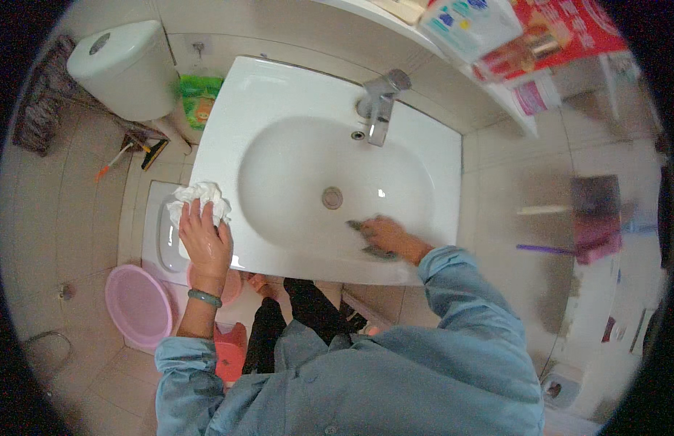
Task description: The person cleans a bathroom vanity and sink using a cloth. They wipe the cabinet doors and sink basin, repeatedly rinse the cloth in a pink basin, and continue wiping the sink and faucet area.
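At the left edge of the white washbasin [228, 145], my left hand [204, 240] closes its fingers over a crumpled white cloth or paper wad [200, 195]. My right hand [389, 237] is low in the right front of the bowl, fingers bent and a little blurred. Under those fingers pokes out a small dark grey-green pad [356, 225], pressed to the basin surface; most of it is hidden. Left of that hand lies the round metal drain [332, 198]. A chrome faucet [380, 109] stands at the back of the basin.
A toilet [122, 69] with its tank is at the left, beside a green pack [200, 98]. Pink basins [138, 305] and a red stool [230, 349] sit on the floor. A shelf with bottles and packages [471, 29] runs along the back right wall.
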{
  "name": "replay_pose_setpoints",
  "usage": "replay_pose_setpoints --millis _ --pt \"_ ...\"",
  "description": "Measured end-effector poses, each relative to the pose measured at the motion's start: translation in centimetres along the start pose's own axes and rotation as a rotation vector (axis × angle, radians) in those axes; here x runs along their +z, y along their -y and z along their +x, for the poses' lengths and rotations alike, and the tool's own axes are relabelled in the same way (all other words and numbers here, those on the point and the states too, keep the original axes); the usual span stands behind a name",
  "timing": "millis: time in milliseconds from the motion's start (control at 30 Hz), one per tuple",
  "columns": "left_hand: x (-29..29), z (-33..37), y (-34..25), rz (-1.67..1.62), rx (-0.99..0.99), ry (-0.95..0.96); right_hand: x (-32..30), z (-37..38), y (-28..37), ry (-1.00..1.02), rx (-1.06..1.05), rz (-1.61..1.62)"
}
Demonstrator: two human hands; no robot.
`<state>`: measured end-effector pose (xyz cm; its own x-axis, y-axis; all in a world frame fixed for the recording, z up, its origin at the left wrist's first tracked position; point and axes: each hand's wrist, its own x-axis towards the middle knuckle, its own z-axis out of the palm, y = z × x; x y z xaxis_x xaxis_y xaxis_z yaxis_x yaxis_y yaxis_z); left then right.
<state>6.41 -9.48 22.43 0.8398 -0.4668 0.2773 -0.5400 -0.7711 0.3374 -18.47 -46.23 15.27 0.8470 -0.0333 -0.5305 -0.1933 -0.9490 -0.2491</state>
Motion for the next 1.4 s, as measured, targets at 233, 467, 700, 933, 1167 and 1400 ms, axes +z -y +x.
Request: replay_pose_setpoints --millis 233,467,700,933,1167,1400 --pt "0.1 0.1 0.2 0.014 0.020 0.008 -14.5 2.0 -5.7 -0.295 -0.009 -0.799" --pt "-0.2 0.3 0.2 0.000 -0.013 0.027 -8.2 -1.9 -4.5 0.112 0.303 -0.527" --pt "-0.2 0.2 0.1 -0.004 -0.006 0.037 -14.1 2.3 -5.2 -0.281 0.052 -0.761" --pt "-0.3 0.3 0.1 -0.049 -0.023 0.044 -8.7 -1.8 -5.3 0.251 0.361 -0.611" --pt "-0.4 0.5 0.0 -0.044 -0.020 0.042 -15.9 3.7 -3.6 -0.363 0.091 -0.788" --pt "-0.7 0.4 0.6 -0.027 -0.010 0.033 -8.7 -1.2 -3.9 0.029 0.420 -0.579"
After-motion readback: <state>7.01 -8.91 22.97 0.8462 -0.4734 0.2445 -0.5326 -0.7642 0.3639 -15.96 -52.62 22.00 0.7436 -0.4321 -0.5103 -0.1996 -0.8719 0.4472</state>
